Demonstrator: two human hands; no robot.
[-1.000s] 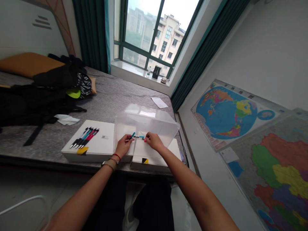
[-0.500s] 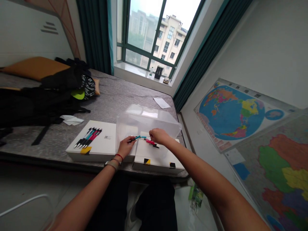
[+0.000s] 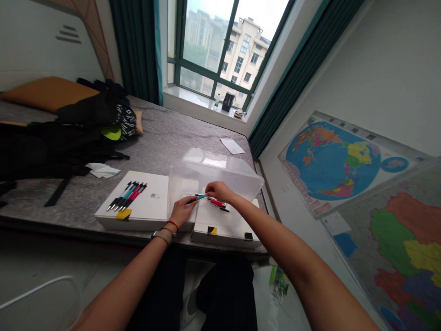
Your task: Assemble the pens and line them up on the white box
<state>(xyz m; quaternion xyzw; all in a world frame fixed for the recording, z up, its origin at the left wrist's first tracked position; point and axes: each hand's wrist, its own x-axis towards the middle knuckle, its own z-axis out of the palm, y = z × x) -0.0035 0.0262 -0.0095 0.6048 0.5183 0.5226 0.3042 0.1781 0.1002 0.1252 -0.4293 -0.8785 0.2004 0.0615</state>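
Observation:
My left hand (image 3: 182,209) is closed around the dark grip end of a teal pen (image 3: 200,197), held above the gap between two white boxes. The fingers of my right hand (image 3: 219,190) are pinched at the pen's other end; the exact part they grip is hidden. Just below my right hand, red pen parts (image 3: 216,202) and a small black piece (image 3: 224,209) lie on the right white box (image 3: 223,225). On the left white box (image 3: 156,184), several pens (image 3: 127,196) in black, teal and red lie side by side.
A translucent plastic bin (image 3: 234,172) stands behind my hands. Black bags (image 3: 51,147) and a crumpled tissue (image 3: 102,170) lie at left on the grey mattress (image 3: 172,124). White paper (image 3: 232,146) lies farther back. The mattress's front edge is near my knees.
My right hand has moved left, closer to my left hand, and its fingers now meet the teal pen's end. Earlier a thin gap showed between them. The pens on the left box stay put.

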